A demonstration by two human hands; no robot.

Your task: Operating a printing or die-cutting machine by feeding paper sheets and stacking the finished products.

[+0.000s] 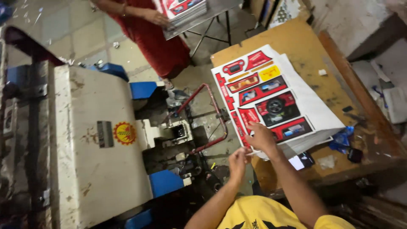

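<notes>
Lying on top of a stack of white sheets (316, 108), the printed sheet (265, 99) showed red panels with pictures of a toy car, a yellow patch and die-cut outlines, and it sat tilted on the wooden surface (296, 42) at the right of the view. The right hand (261, 138) rested on the sheet's near edge, fingers spread flat and pressing on the red print, not clenched. The left hand (238, 161) hovered just beside it, at the near corner of the stack, its fingers curled loosely; whether it pinched the paper edge could not be told. Both forearms rose from a yellow shirt (263, 214) at the bottom of the view.

Near the stack, on the same surface, lay a scrap of blue plastic (341, 140), a small dark object (355, 155) and a phone (302, 161) partly under the sheets. To the left of the surface stood a large cream-painted machine (89, 135) with blue parts, a round yellow-and-red emblem (124, 133) and a bent red bar (212, 114) over its open works. Farther off, at the top of the view, another person in a red garment (154, 38) stood with one hand (156, 18) on a second pile of printed sheets (184, 10) carried by a metal stand.
</notes>
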